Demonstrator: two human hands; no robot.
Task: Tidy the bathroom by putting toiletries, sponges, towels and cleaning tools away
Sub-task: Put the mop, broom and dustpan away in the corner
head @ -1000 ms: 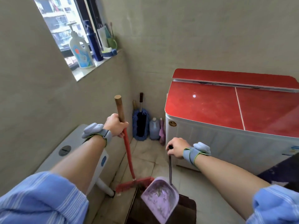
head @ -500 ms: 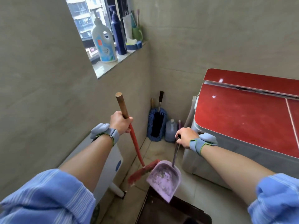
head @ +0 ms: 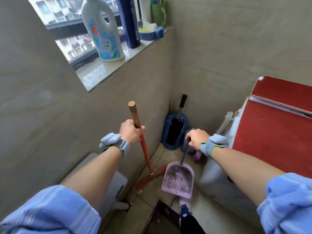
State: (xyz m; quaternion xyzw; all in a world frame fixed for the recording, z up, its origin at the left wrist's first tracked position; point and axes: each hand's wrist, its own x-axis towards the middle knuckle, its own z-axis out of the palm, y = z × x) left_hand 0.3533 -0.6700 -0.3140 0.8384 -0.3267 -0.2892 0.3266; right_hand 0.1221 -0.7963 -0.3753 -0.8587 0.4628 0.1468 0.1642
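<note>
The left hand (head: 130, 131) is clenched around the broom (head: 143, 149) high on its handle, where the wooden top meets the red shaft. The broom leans, its red bristle head down at the floor (head: 157, 198) close to the left wall. The right hand (head: 196, 139) grips the top of the thin dark handle of the purple dustpan (head: 178, 181), which hangs just beside the broom head with its dusty scoop facing up. Both wrists wear grey-blue bands, and the blue striped sleeves are pushed up. In the corner beyond the hands a blue mop head (head: 173, 130) stands against the wall, with a small jug partly hidden behind the right hand. A red-topped washing machine (head: 276, 129) stands at the right. On the window ledge (head: 108, 68) above are a white detergent bottle (head: 103, 31), a dark blue bottle (head: 130, 22) and a green cup (head: 158, 12)
</note>
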